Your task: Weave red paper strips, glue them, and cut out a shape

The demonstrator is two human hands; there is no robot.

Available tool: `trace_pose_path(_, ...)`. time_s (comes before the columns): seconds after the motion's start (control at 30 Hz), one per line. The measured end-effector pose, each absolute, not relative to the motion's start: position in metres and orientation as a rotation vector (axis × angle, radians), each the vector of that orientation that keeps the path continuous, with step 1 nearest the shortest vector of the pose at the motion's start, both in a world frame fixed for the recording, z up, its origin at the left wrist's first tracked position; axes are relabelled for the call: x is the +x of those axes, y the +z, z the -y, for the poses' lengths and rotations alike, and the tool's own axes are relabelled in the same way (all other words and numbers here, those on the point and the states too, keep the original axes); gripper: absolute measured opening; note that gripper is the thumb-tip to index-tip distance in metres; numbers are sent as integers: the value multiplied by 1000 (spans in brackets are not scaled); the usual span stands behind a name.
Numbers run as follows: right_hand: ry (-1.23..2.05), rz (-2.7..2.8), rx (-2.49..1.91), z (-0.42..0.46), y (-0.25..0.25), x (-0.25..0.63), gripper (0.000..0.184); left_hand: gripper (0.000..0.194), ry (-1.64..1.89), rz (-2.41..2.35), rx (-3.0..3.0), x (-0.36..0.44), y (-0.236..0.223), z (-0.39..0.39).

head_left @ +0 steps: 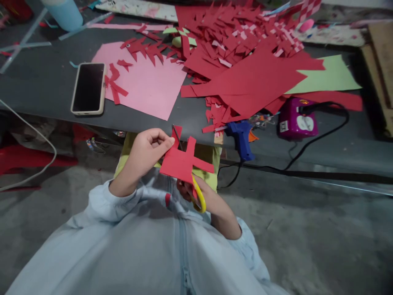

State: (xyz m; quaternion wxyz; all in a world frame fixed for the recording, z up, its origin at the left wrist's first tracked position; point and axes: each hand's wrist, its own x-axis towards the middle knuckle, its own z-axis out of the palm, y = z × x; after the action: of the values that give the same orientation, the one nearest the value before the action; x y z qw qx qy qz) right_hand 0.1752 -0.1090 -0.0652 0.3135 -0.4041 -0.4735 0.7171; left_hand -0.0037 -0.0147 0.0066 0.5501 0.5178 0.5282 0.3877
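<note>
My left hand (150,149) pinches the upper left edge of a red paper cutout (178,163) between thumb and fingers. The cutout has strips sticking out at its top and right side. Below its lower right corner, my right hand (185,189) is closed on scissors with yellow handles (200,197), partly hidden by the paper. A dark blade shows beside the upper left strip, close to my left fingertips. Both hands are above my lap, just in front of the table edge. A small red scrap (167,200) lies on my sleeve or jacket.
On the dark table (138,119) lie a phone (89,88), pink paper (153,88), a heap of red paper pieces (239,37) and green paper (331,76). A blue glue gun (242,139) and a purple power socket box (296,119) with a black cord stand near the front edge.
</note>
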Motion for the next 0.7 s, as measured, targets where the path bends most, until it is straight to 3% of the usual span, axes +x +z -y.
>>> trace_pose_path(0.27,1861,1308,-953,95,-70,178,48,24,824,-1212,1201,4,10,8)
trace_pose_path(0.7,1840,1335,-970,91,-66,182,45,28,841,-1142,1023,6,5,-4)
